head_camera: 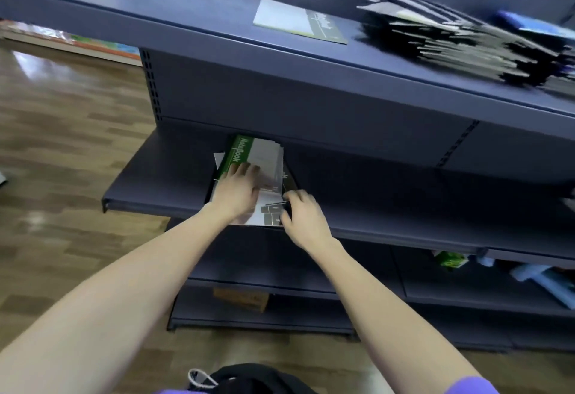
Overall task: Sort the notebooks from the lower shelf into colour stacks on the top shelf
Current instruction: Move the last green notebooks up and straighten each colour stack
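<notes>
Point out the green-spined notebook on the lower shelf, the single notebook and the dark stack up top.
Green-spined notebook [235,153], head view, spine.
Single pale notebook [298,24], head view, cover.
Dark notebook stack [460,42], head view, fanned edges.

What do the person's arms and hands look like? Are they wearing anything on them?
Both forearms are bare, with no gloves, watch or rings visible on the left hand or the right hand. At the bottom edge, short purple sleeves peek in, so the person wears a purple short-sleeved top.
</notes>
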A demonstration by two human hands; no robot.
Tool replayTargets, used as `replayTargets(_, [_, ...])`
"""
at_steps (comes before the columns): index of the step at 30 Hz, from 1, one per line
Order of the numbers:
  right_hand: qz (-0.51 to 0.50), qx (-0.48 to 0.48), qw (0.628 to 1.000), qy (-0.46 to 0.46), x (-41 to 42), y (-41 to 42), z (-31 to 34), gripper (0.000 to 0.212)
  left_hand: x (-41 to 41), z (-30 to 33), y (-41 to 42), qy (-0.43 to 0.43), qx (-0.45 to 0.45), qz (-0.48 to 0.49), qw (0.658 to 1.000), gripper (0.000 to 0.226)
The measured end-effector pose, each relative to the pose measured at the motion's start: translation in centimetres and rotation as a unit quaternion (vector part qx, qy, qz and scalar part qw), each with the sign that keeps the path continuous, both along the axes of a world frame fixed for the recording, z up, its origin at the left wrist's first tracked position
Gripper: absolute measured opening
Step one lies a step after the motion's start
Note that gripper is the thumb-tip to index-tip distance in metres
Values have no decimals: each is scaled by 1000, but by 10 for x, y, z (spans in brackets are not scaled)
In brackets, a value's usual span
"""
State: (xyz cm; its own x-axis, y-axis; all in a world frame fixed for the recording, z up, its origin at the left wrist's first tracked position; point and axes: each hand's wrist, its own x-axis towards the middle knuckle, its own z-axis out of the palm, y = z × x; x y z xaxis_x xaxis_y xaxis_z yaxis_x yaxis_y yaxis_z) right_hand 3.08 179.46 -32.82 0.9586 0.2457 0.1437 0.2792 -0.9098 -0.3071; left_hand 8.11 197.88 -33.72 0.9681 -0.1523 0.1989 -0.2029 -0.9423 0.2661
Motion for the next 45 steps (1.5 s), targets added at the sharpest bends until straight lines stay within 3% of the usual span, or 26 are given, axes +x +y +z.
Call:
replayTargets(4, [-9, 48, 998, 30, 14, 11, -4, 33, 19, -7, 11, 7, 45, -15, 999, 46])
replayTargets(11, [-138, 199, 963, 116, 52, 28, 1, 22, 25, -17, 14, -95, 63, -71, 991, 38])
replayTargets(13, [-164, 211, 953, 144, 61, 29, 2, 30, 24, -19, 17, -114, 54, -62, 990, 41])
replayTargets(17, [-183, 218, 940, 187, 73, 26, 5, 37, 21, -17, 16, -162, 52, -50, 984, 14])
replayTargets(21, [-196, 230, 929, 213, 78, 29, -1, 34, 16, -14, 12, -176, 50, -24, 983, 16])
replayTargets(28, [-236, 252, 912, 222, 93, 33, -14, 48, 15, -19, 9, -185, 55, -8, 981, 16])
replayTargets(38, [-221, 310, 892, 242, 84, 31, -6, 26, 12, -23, 10, -208, 7, -23, 978, 19])
replayTargets(41, [-219, 352, 879, 238, 78, 25, -5, 5, 4, -22, 8, -182, 1, -39, 983, 37])
replayTargets(45, [-244, 353, 877, 216, 66, 7, -4, 17, -5, -17, -4, -102, 15, -74, 992, 40])
